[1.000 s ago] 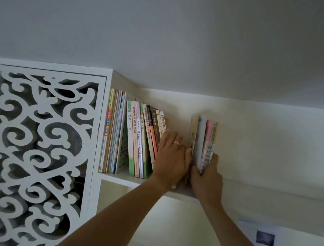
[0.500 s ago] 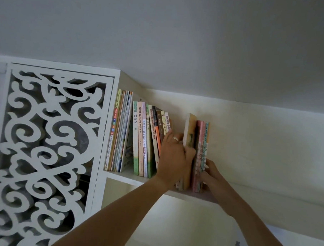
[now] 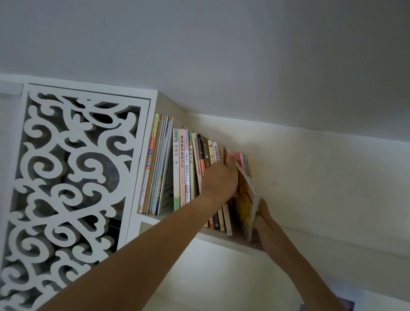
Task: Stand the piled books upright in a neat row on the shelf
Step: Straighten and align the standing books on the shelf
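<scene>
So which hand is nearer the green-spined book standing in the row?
Left. The left hand reaches among the row just right of the green-spined book; the right hand is farther right, holding the tilted book.
</scene>
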Available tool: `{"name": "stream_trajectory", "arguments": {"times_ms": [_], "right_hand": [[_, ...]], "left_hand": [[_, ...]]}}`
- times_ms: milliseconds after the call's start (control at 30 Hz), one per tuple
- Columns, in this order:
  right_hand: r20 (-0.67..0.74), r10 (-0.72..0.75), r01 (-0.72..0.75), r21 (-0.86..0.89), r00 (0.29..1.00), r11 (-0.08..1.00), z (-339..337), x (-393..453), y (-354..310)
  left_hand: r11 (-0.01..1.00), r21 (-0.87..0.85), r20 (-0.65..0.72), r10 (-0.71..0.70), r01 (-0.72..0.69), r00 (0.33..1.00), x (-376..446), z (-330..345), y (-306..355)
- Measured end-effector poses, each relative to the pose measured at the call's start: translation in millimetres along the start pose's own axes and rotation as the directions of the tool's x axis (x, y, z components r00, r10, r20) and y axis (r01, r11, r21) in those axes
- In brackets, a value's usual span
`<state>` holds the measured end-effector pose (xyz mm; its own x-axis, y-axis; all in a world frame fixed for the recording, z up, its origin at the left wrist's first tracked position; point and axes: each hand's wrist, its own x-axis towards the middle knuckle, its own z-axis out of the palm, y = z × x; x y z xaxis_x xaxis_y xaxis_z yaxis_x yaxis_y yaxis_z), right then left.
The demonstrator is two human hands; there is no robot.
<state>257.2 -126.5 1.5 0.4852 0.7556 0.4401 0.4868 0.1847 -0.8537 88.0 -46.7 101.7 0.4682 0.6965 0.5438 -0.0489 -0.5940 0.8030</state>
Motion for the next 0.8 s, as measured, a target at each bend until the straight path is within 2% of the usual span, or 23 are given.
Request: {"name": "stream_trajectory", "arguments": {"times_ms": [67,100,167,233,300,367,467,500,533,600,667,700,733,800], "right_hand": [[0.023,-0.095,0.098,-0.247,0.995,0.964,15.1,-26.3,-21.0],[0.017,-0.103,0.104,-0.216,0.995,0.971,17.0,-27.1,-20.8],[0.007,-0.189,0.185,-0.231,0.982,0.955,24.2,-24.5,-24.6],[-0.03,-0.148,0.14,-0.183,0.989,0.973,22.7,-17.8,-25.5],[0.003,-0.158,0.155,-0.215,0.987,0.964,22.4,-23.2,-28.5],[0.005,-0.147,0.143,-0.238,0.989,0.961,18.8,-28.7,-27.2],[-0.019,-0.1,0.093,-0.232,0.995,0.968,13.8,-28.6,-23.8],[-0.03,-0.082,0.073,-0.236,0.996,0.969,11.2,-28.2,-22.0],[-0.027,-0.076,0.068,-0.236,0.997,0.969,9.2,-27.0,-20.1],[-0.004,-0.064,0.061,-0.207,0.998,0.976,7.0,-31.0,-23.8],[0.028,-0.062,0.066,-0.21,0.998,0.975,6.3,-33.8,-24.5],[0.046,-0.053,0.062,-0.225,0.998,0.972,7.2,-35.9,-28.0],[0.051,-0.048,0.06,-0.253,0.998,0.966,8.1,-36.6,-28.9],[0.036,-0.052,0.06,-0.272,0.998,0.96,8.9,-36.9,-30.0]], "left_hand": [[0.996,-0.051,0.006,0.071,-0.07,0.997,-17.7,5.9,-10.3],[0.992,-0.08,0.059,0.101,-0.096,0.993,-24.3,9.8,-17.6],[0.993,-0.022,0.298,0.121,-0.12,0.947,-34.7,18.2,-30.0],[0.979,0.062,0.419,0.15,-0.193,0.895,-37.4,29.8,-41.6],[0.968,0.1,0.36,0.181,-0.23,0.915,-39.2,35.6,-44.2],[0.968,0.157,0.208,0.163,-0.197,0.964,-39.6,38.1,-38.6],[0.954,0.193,-0.031,0.239,-0.229,0.971,-39.1,33.6,-30.2],[0.962,0.145,-0.117,0.25,-0.232,0.961,-35.6,27.1,-23.6],[0.975,0.029,-0.17,0.222,-0.22,0.96,-30.5,19.2,-15.8],[0.962,-0.218,-0.189,0.123,-0.164,0.974,-17.1,5.9,-6.0],[0.949,-0.288,-0.063,0.115,-0.128,0.991,-8.3,0.0,-6.7],[0.955,-0.27,0.064,0.145,-0.123,0.987,-10.1,-0.1,-7.6],[0.97,-0.206,0.193,0.172,-0.132,0.966,-12.9,4.4,-11.9],[0.971,-0.027,0.286,0.236,-0.238,0.929,-16.0,16.7,-24.7]]}}
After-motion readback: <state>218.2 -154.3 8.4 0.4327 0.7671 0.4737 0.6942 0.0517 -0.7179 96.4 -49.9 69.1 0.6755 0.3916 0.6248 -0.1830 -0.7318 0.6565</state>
